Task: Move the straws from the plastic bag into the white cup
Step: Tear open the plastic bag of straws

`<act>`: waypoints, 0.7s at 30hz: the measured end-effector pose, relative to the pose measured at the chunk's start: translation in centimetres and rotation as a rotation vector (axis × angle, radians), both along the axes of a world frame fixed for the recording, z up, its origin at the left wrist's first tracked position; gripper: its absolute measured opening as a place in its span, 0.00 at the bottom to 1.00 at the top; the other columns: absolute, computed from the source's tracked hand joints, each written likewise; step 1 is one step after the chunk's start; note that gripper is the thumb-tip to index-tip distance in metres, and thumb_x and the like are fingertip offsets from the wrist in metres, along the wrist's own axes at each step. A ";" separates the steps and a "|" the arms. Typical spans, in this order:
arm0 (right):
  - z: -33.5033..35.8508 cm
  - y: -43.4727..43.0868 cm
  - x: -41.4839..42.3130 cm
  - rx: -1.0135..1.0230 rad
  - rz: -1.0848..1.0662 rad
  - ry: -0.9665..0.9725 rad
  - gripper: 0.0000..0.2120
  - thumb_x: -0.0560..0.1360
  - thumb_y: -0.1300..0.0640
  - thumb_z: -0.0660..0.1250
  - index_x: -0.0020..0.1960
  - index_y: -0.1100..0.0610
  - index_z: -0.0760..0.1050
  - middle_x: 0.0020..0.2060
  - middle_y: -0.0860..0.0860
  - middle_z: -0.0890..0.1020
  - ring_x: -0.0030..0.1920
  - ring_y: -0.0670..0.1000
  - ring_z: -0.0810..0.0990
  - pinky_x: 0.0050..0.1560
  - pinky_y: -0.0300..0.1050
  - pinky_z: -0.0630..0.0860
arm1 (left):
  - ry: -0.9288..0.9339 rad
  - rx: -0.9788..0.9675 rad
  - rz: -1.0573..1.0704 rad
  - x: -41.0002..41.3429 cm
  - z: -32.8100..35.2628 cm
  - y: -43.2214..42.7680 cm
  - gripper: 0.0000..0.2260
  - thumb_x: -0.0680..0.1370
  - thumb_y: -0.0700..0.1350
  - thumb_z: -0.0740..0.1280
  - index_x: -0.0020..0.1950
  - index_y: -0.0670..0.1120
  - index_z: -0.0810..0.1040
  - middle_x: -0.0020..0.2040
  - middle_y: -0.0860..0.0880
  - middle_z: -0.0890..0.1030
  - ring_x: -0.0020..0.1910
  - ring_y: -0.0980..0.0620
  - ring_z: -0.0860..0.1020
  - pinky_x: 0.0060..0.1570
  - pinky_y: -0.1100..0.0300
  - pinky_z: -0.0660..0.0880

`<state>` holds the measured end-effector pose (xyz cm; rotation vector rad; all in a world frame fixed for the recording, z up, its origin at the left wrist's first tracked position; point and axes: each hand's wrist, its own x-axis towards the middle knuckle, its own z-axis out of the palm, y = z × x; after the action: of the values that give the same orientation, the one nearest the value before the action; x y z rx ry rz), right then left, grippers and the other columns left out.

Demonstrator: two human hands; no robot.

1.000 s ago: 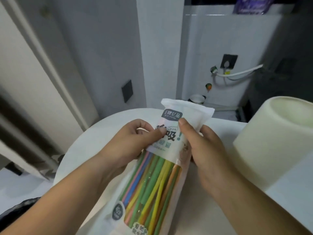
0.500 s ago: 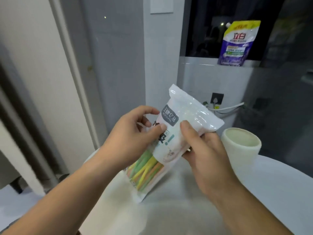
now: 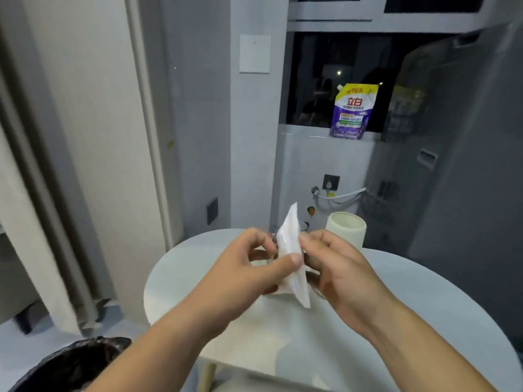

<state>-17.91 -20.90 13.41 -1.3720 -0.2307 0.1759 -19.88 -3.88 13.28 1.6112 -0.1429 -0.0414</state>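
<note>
The plastic bag [image 3: 291, 250] of straws is held upright above the round white table [image 3: 410, 306], seen edge-on from its white back, so the coloured straws inside are hidden. My left hand [image 3: 252, 267] pinches its left side with thumb and fingers. My right hand [image 3: 336, 264] pinches its right side near the top. The white cup [image 3: 346, 230] stands upright on the table just behind my right hand, its mouth open.
A black-lined bin [image 3: 70, 366] sits at the lower left beside the table. A purple detergent pouch [image 3: 352, 111] stands on the window ledge. A grey appliance [image 3: 452, 179] rises at the right, a curtain [image 3: 42, 165] at the left.
The bag has been lifted off the table and turned edge-on, hiding its printed front and the straws. My view has tilted up, so the cup looks smaller and farther.
</note>
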 end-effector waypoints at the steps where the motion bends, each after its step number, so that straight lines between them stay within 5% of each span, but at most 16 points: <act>1: -0.3 0.0 -0.6 -0.015 0.001 -0.010 0.16 0.74 0.50 0.70 0.49 0.63 0.73 0.52 0.63 0.84 0.52 0.60 0.84 0.49 0.48 0.79 | -0.019 0.016 -0.013 -0.6 -0.3 0.0 0.20 0.70 0.50 0.78 0.47 0.40 0.72 0.56 0.52 0.86 0.59 0.48 0.83 0.56 0.42 0.83; 4: -1.2 -0.2 -2.0 -0.034 -0.008 -0.028 0.14 0.72 0.51 0.72 0.47 0.62 0.75 0.49 0.67 0.83 0.48 0.57 0.82 0.52 0.48 0.79 | -0.064 0.075 -0.036 -1.6 -1.1 0.2 0.19 0.71 0.47 0.80 0.44 0.39 0.73 0.58 0.58 0.85 0.60 0.54 0.82 0.60 0.46 0.81; 6: -1.9 -0.2 -2.5 -0.035 -0.001 -0.030 0.12 0.72 0.52 0.72 0.46 0.60 0.76 0.43 0.61 0.83 0.46 0.54 0.82 0.51 0.46 0.78 | -0.101 0.123 -0.039 -2.0 -1.8 0.4 0.19 0.70 0.48 0.81 0.43 0.40 0.74 0.60 0.61 0.84 0.59 0.60 0.81 0.62 0.58 0.76; 10: -2.6 -0.3 -2.9 -0.047 0.002 -0.061 0.11 0.70 0.52 0.75 0.43 0.58 0.77 0.44 0.56 0.85 0.48 0.55 0.83 0.57 0.51 0.79 | -0.153 0.147 -0.017 -2.3 -2.4 0.6 0.16 0.71 0.45 0.80 0.44 0.38 0.76 0.57 0.63 0.84 0.57 0.64 0.81 0.50 0.79 0.69; 16: -3.4 -0.4 -2.7 -0.038 -0.016 -0.072 0.06 0.68 0.52 0.76 0.40 0.53 0.82 0.52 0.58 0.86 0.57 0.60 0.83 0.65 0.57 0.75 | -0.137 0.150 -0.057 -2.1 -2.3 0.7 0.13 0.72 0.45 0.79 0.44 0.38 0.78 0.59 0.62 0.84 0.61 0.64 0.80 0.66 0.52 0.76; 21: -3.8 -0.7 -2.4 0.037 0.001 -0.036 0.07 0.66 0.53 0.77 0.39 0.56 0.83 0.55 0.60 0.85 0.57 0.59 0.83 0.64 0.55 0.76 | -0.103 0.184 -0.035 -1.9 -2.3 0.3 0.12 0.72 0.47 0.79 0.44 0.41 0.80 0.58 0.66 0.83 0.61 0.67 0.79 0.69 0.49 0.74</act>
<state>-20.30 -21.59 9.61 -1.3387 -0.2637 0.1475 -21.81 -3.56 10.93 1.7953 -0.2529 0.0012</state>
